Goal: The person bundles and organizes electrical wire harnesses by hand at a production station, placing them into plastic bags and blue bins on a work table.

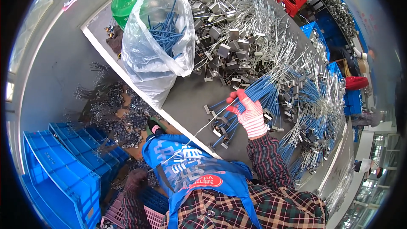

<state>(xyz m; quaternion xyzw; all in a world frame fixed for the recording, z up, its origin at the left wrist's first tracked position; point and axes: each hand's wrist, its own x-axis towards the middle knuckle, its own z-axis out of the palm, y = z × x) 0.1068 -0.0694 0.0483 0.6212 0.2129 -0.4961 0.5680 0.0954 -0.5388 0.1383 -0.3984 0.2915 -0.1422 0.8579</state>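
Head view: the wire (pixel 212 120), thin, pale, slightly kinked, runs from the fingertips of the right hand (pixel 251 116), centre frame, toward the left hand (pixel 137 177), lower left. Smooth blue leads (pixel 262 87) fan out beside the right hand's striped knit glove (pixel 253 122). Right thumb and fingers pinch the wire; left fingers too dim to judge.

One green bottle (pixel 127 0) stands by the far left corner of the counter (pixel 188 101); one clear plastic bag (pixel 146 70), along the white-rimmed edge, holds more than a dozen blue tubes (pixel 167 34). One pale strand (pixel 207 124) crosses that edge. Wires with grey blocks (pixel 224 51) are too many to count. Below the edge: at least three blue crates (pixel 63 165), one pink crate (pixel 118 211).
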